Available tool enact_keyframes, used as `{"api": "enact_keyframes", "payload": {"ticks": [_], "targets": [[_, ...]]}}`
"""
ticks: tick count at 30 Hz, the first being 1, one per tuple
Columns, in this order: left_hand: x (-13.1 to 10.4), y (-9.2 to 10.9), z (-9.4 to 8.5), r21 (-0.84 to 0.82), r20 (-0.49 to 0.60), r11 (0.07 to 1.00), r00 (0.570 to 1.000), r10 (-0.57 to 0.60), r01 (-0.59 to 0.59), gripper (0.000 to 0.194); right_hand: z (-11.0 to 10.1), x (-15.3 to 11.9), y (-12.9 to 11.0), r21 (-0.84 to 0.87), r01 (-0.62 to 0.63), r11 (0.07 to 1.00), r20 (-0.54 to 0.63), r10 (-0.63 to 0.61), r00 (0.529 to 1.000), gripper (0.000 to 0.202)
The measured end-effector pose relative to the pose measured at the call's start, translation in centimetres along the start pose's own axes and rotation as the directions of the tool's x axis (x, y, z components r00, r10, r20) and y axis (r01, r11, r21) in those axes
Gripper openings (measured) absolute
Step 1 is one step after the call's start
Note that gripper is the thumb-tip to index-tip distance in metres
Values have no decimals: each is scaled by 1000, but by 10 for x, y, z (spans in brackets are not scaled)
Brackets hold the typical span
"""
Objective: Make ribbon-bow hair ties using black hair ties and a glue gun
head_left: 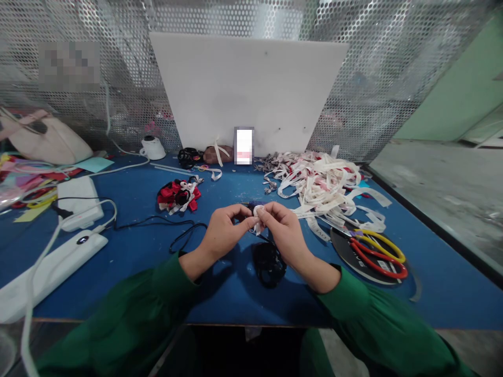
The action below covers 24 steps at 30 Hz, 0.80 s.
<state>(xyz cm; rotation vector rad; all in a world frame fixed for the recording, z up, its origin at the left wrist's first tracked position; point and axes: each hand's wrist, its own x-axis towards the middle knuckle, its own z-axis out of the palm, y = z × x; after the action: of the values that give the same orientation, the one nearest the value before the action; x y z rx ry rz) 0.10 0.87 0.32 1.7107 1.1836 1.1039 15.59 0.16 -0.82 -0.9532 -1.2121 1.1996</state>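
My left hand (220,233) and my right hand (286,235) meet above the middle of the blue table. Thumbs and fingertips of both are closed on a small folded piece of white ribbon (258,227). A bundle of black bands (269,264) lies on the table just below, nearest my right wrist. Behind my fingers shows a dark blue object (257,202), mostly hidden. To the left sits a small heap of red, black and white ribbon pieces (178,196).
Loose white printed ribbons (320,180) pile up at the back right. Scissors (383,255) with red and yellow handles rest on a black disc (343,254). A white power strip (51,272) and cables (153,222) occupy the left. A white board (251,89) stands behind.
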Motion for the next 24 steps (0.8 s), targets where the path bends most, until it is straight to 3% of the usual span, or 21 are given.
{"api": "enact_keyframes", "payload": {"ticks": [7,16,20,24], "targets": [[1,-2,-2,58,-82,996,994,79,-75,14,-1,1,-1,-14,12,1000,18,-12,1000,27],[15,-12,-18,26,-256,996,963,89,-85,12,-34,27,-2,-125,112,986,-203,-135,970,26],[26,-16,-28,-118,-354,987,933,61,-110,13,-50,42,6,-96,102,990,-308,-127,943,30],[43,-23,-47,-296,-463,952,884,-69,-81,15,-56,48,12,-94,73,993,-337,-101,936,30]]}}
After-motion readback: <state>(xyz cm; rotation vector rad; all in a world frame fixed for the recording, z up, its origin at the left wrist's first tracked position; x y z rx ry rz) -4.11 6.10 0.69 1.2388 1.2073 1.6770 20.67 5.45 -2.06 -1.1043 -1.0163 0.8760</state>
